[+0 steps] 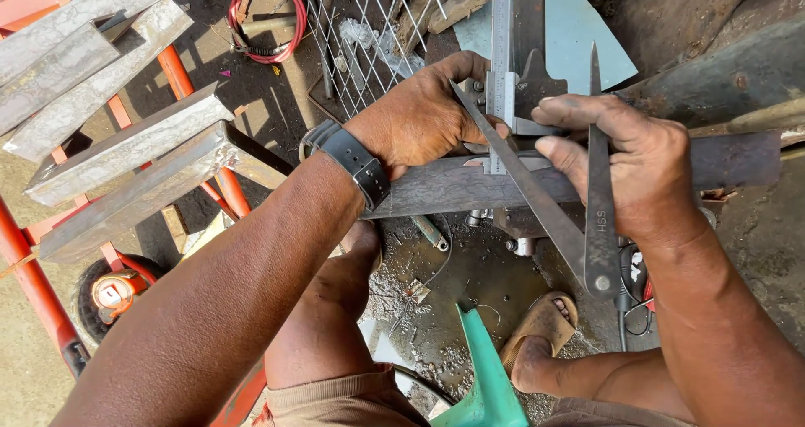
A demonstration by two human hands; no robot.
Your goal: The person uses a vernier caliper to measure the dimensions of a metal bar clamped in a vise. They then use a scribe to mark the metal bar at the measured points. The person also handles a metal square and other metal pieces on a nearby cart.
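Forearms: both are seen closest to the camera, reaching away from the body toward a dark steel bar (470, 184) laid across the view.
Left hand (419, 117): it is curled over the near edge of the bar, fingers pressed around the sliding jaw of a steel caliper (503, 67); a black wrist strap (359, 165) is worn just behind it.
Right hand (637, 175): it is closed around a pair of metal dividers (597, 226), thumb and forefinger pinched near the upper legs; the hinge end hangs toward the body, and one leg slants up and left to the left hand's fingers.
Key relation: the bar's long axis runs left to right, square to both forearms; the caliper's beam stands across it, pointing away from the body. The left hand is set on the caliper, the right just beside it, so both are touching or nearly touching at the measuring point.
Bar support: it cannot be told what carries the bar; no tabletop is seen.
Markings: small stamped letters are seen near the dividers' hinge.
Surroundings: angle-iron lengths (109, 108) are stacked on an orange frame (180, 75) at left; a red coiled hose (268, 16) and wire mesh (360, 33) lie beyond; a teal object (486, 377) and a sandalled foot (545, 326) are below on the gritty floor.
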